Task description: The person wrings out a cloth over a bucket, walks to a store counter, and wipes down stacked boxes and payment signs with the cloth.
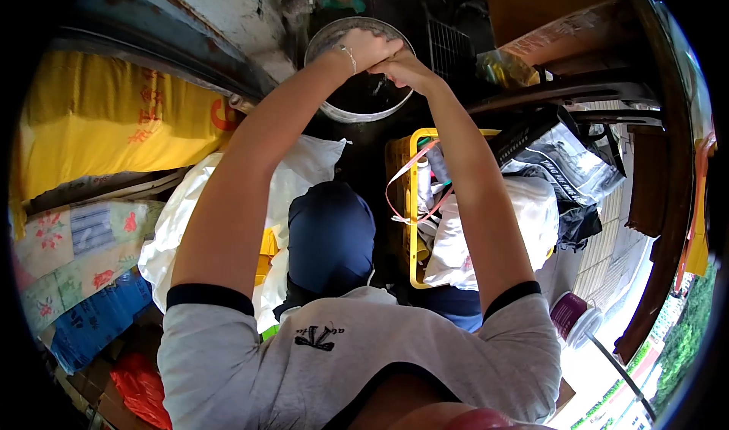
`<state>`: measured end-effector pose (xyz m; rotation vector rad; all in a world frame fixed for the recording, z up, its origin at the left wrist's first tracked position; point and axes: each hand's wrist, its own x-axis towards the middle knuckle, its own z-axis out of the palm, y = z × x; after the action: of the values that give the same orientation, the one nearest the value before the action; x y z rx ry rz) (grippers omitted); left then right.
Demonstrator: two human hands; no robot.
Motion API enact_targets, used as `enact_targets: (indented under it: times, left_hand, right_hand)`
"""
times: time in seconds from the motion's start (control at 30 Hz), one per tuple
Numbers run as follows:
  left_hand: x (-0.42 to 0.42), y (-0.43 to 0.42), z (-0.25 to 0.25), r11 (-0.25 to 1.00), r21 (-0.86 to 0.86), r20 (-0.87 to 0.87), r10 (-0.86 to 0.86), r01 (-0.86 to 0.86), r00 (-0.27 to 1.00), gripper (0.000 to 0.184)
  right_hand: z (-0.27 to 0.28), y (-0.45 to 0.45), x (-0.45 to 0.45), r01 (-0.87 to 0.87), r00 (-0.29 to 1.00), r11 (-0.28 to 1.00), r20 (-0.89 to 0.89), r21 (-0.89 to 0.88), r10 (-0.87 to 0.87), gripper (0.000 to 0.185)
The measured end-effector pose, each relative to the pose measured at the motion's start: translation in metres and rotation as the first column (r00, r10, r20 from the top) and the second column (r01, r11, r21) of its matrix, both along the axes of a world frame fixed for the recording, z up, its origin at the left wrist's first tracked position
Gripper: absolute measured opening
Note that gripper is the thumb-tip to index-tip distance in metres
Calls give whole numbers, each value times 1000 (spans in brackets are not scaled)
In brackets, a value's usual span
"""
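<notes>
Left hand (372, 48) and right hand (407, 69) met over the round bucket (360, 116); its dark mouth lay below and towards me, neither hand clearly nearer. What they gripped, if anything, I couldn't tell.

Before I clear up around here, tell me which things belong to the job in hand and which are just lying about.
In use:
left hand and right hand, together over the bucket
round bucket

Apparently lying about:
yellow basket
yellow sack
red plastic bag
cardboard box
</notes>
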<state>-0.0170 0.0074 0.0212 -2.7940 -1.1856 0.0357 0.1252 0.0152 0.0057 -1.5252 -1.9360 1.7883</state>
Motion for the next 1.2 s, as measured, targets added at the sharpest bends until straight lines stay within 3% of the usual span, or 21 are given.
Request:
enact_targets:
  times: [0.07,0.1,0.17,0.2,0.23,0.27,0.3,0.33,0.4,0.43,0.47,0.53,0.67,0.73,0.87,0.9,0.97,1.03,1.13,1.17,1.2]
  left_hand:
    - [1,-3,5,955,-118,101,284,-272,953,38]
    - [-1,-2,1,956,-114,98,282,-271,954,38]
    - [-7,0,-13,872,-117,374,482,-475,792,32]
    - [-9,0,-2,874,-114,375,477,-472,795,32]
    - [-10,-1,17,619,-618,247,739,-485,627,27]
    - [-11,-2,29,164,-924,-24,876,-344,483,23]
    - [-13,-5,24,86,-990,31,899,-108,436,18]
    - [-12,-5,20,90,-989,31,897,-115,440,18]
    - [-5,-16,18,-108,-931,79,873,348,482,18]
    - [4,-26,30,-162,-908,63,859,386,508,17]
    - [7,-27,31,-234,-862,54,840,450,540,16]
    - [5,-22,29,-300,-759,126,804,578,582,16]
    - [5,-28,46,-241,-758,91,881,606,464,15]
    - [3,-25,57,-227,-791,156,823,568,546,15]
    - [2,-14,86,-186,-868,173,756,460,632,17]
    - [9,-18,97,-49,-908,216,798,417,563,22]
    - [13,-10,102,73,-926,279,792,369,543,19]
    - [20,-2,108,189,-934,331,776,303,538,17]
    - [26,11,103,424,-905,305,697,-29,649,18]
    - [29,12,103,424,-905,307,697,-28,648,18]
    - [32,12,99,528,-846,372,682,-73,630,23]
  right_hand:
    - [8,-2,4,-28,1000,998,-11,64,29,48]
    - [14,-6,6,44,999,978,-6,204,-44,53]
    - [4,-6,11,139,990,845,-41,517,-138,63]
    - [5,-8,15,142,989,843,-42,519,-141,63]
    - [7,-13,20,73,997,687,-38,723,-66,65]
    - [10,-19,25,9,1000,480,-14,877,6,66]
    - [18,-25,28,-167,986,373,161,913,47,66]
    - [18,-22,33,-159,987,370,154,916,42,66]
    - [16,-15,45,-202,961,-57,210,978,178,59]
    - [20,-15,47,-162,964,-147,188,976,190,52]
    - [23,-14,50,-157,965,-147,183,977,186,52]
    - [40,-12,52,-107,926,-422,245,900,289,48]
    - [67,-5,41,-64,874,-437,262,897,409,50]
    - [78,4,34,0,865,-458,230,889,445,50]
    - [92,14,28,-73,887,-535,299,842,351,35]
    - [94,15,28,-165,905,-529,341,833,254,31]
    - [97,16,30,-298,921,-447,377,843,97,24]
    - [99,26,31,-349,911,-407,408,844,66,20]
    - [101,27,31,-447,880,-279,473,850,33,17]
    - [102,26,31,-513,853,-208,522,833,-14,17]
    - [103,25,30,-573,819,-133,571,809,-56,16]
